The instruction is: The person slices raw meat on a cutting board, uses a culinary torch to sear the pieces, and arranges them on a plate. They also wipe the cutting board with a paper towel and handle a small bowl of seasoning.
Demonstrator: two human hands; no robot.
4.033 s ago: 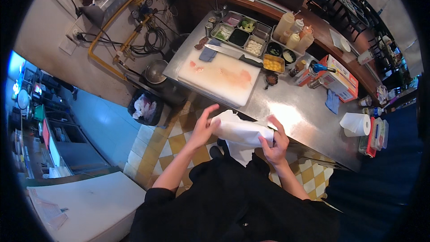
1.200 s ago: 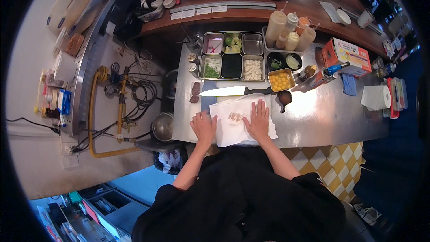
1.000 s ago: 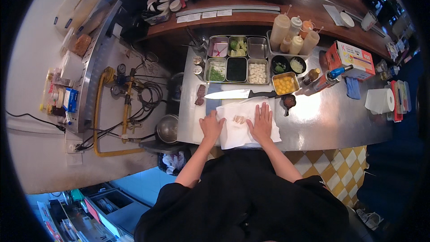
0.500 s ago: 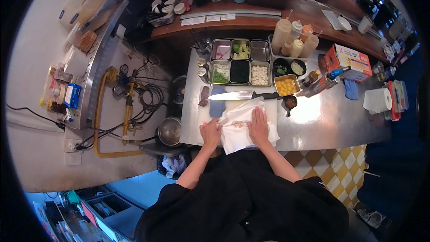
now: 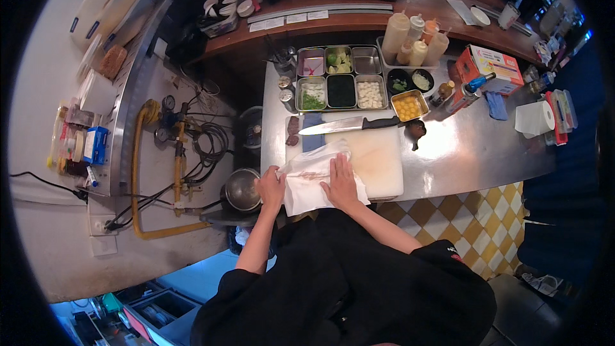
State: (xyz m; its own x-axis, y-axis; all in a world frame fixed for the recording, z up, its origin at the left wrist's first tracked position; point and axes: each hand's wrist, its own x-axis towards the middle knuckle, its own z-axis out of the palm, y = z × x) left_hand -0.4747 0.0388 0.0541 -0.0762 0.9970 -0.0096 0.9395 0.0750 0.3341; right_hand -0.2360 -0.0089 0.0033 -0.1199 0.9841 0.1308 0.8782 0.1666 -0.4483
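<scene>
A white paper towel [image 5: 306,195] with a reddish-brown stain across its middle lies over the left part of a white cutting board [image 5: 383,165]. My left hand [image 5: 270,189] has its fingers closed on the left edge of that towel. Fingers stretched out, my right hand [image 5: 341,184] rests flat on the towel's right side. Beyond the hands, a large knife [image 5: 346,126] with a black handle lies across the board over a folded blue cloth [image 5: 312,141]. Dark red pieces of meat [image 5: 293,131] sit at the board's far left corner.
Metal containers of chopped food [image 5: 341,90] stand behind the board, with squeeze bottles [image 5: 418,51] farther right. A tray of yellow balls [image 5: 410,106], a blowtorch [image 5: 467,96] and a paper roll [image 5: 535,119] are on the right. A metal pot [image 5: 242,190] is at the left.
Both hands and the paper towel have shifted left, baring the right part of the board. My left hand is now past the board's left edge.
</scene>
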